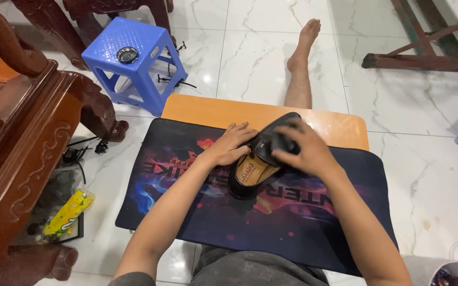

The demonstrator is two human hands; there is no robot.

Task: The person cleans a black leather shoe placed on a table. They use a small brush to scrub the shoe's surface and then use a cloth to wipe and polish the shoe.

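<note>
A black leather shoe (250, 177) with a tan insole lies on a dark printed mat (298, 222) that covers a low wooden table (208, 112). My left hand (230, 145) rests flat against the shoe's left side, fingers spread along its upper. Over the front of the shoe, my right hand (304, 151) presses down and seems to hold something dark against the leather; what it is I cannot tell. The shoe's toe points away from me.
A blue plastic stool (133, 58) with a small round tin on top stands at the far left. Carved wooden furniture (22, 137) fills the left side. A bare leg (300, 69) stretches across the marble floor beyond the table. A yellow-green packet (69, 212) lies by the furniture.
</note>
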